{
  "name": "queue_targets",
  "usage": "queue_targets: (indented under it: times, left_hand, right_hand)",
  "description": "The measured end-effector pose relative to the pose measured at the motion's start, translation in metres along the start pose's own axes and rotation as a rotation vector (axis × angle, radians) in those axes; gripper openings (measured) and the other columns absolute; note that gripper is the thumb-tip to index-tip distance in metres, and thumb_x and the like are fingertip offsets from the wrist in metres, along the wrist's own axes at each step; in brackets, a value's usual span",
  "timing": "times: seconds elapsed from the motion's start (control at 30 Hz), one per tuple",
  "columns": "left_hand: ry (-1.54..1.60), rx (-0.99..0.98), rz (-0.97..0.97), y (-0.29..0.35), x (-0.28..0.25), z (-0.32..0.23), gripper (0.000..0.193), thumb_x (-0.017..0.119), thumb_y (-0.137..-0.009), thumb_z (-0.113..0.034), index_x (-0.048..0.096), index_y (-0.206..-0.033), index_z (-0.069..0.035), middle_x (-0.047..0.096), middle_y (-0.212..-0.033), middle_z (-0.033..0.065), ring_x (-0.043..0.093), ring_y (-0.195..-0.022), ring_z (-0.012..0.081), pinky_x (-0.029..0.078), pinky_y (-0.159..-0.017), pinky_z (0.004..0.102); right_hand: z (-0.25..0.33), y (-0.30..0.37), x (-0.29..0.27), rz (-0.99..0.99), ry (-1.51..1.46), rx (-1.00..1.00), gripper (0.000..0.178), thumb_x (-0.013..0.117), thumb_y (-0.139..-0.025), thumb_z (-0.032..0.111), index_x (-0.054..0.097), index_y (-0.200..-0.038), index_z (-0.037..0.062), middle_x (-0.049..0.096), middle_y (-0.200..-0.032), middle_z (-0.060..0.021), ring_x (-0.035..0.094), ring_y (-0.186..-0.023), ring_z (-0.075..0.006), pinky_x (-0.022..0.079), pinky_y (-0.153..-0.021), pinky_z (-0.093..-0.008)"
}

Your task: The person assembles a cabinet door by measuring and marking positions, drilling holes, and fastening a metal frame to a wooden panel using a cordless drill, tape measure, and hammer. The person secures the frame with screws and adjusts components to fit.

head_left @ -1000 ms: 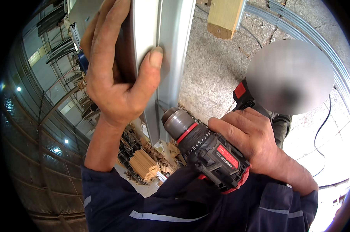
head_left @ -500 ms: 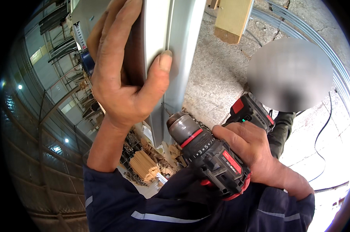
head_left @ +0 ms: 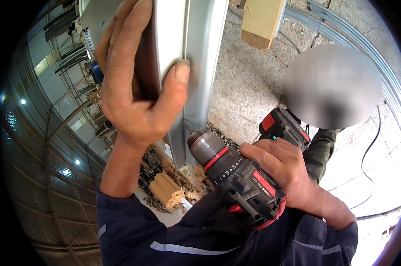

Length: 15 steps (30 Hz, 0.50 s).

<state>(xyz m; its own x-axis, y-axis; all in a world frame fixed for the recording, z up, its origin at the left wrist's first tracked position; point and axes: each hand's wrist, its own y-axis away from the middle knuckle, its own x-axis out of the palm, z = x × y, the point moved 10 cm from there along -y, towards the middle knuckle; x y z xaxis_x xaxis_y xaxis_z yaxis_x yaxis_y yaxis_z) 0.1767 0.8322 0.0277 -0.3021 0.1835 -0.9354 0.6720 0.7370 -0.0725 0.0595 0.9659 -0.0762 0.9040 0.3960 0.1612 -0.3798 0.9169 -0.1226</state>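
My left hand (head_left: 136, 106) grips the edge of a long, pale metal profile (head_left: 202, 66). Its thumb presses on the front face near a groove, and the fingers reach over the far left side. In my right hand (head_left: 282, 166) is a black and red cordless drill (head_left: 249, 190), held by the handle, with a small green light on at its battery (head_left: 278, 124). The chuck points up and left at the profile, just below my left hand. A thin drill bit (head_left: 187, 126) meets or nearly meets the profile's surface; whether it has gone in, I cannot tell.
A squared wooden beam (head_left: 262, 22) stands beyond the profile. Long metal strips (head_left: 342, 26) lie on the concrete floor at the far right, with a black cable (head_left: 369, 155) nearer. Bundled wooden sticks (head_left: 165, 190) lie low on the left. A blurred round patch (head_left: 331, 84) hides part of the right side.
The profile, my left hand and the drill have shifted slightly left in the picture. Both grips stay the same, and the bit remains by the profile.
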Motion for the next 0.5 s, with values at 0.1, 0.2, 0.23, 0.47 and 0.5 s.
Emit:
queue_targets:
  times: [0.1, 0.2, 0.23, 0.47, 0.5]
  left_hand:
    - [-0.003, -0.009, 0.005, -0.002, 0.001, 0.001, 0.071, 0.063, -0.090, -0.009, 0.035, -0.152, 0.013, 0.036, -0.158, 0.0303, 0.038, -0.148, 0.0392, 0.033, -0.122, 0.0489]
    - [0.014, 0.002, 0.009, -0.003, 0.001, -0.001, 0.071, 0.063, -0.090, -0.008, 0.035, -0.152, 0.013, 0.036, -0.159, 0.0307, 0.038, -0.148, 0.0394, 0.032, -0.122, 0.0490]
    - [0.014, 0.004, 0.013, -0.004, 0.000, -0.002, 0.071, 0.062, -0.090, -0.008, 0.035, -0.152, 0.013, 0.036, -0.159, 0.0308, 0.039, -0.148, 0.0394, 0.032, -0.122, 0.0490]
    - [0.015, -0.036, -0.002, -0.001, 0.001, 0.003, 0.071, 0.062, -0.091, -0.009, 0.034, -0.152, 0.014, 0.035, -0.159, 0.0309, 0.039, -0.148, 0.0389, 0.032, -0.122, 0.0487]
    - [0.013, -0.028, 0.003, -0.002, 0.001, 0.001, 0.071, 0.062, -0.091, -0.009, 0.034, -0.152, 0.014, 0.035, -0.159, 0.0308, 0.039, -0.148, 0.0388, 0.033, -0.122, 0.0484]
  right_hand:
    - [-0.002, -0.001, 0.000, 0.002, -0.009, 0.006, 0.047, 0.073, -0.080, 0.020, 0.065, -0.123, 0.0035, 0.062, -0.079, -0.0075, 0.064, -0.068, -0.0266, 0.048, -0.060, -0.0382]
    - [-0.004, 0.000, 0.000, -0.007, -0.006, -0.002, 0.047, 0.073, -0.080, 0.020, 0.065, -0.123, 0.0039, 0.061, -0.078, -0.0074, 0.064, -0.068, -0.0266, 0.048, -0.061, -0.0381]
    - [-0.004, 0.000, -0.001, 0.000, -0.009, -0.003, 0.046, 0.073, -0.080, 0.020, 0.065, -0.123, 0.0040, 0.061, -0.078, -0.0076, 0.064, -0.068, -0.0266, 0.048, -0.061, -0.0381]
    - [-0.010, 0.001, 0.000, -0.027, -0.072, 0.025, 0.048, 0.075, -0.080, 0.019, 0.065, -0.123, 0.0034, 0.067, -0.085, -0.0106, 0.067, -0.071, -0.0285, 0.051, -0.063, -0.0393]
    - [-0.011, 0.002, 0.001, -0.038, -0.091, 0.036, 0.048, 0.075, -0.080, 0.019, 0.065, -0.124, 0.0030, 0.068, -0.087, -0.0114, 0.068, -0.072, -0.0291, 0.052, -0.063, -0.0396]
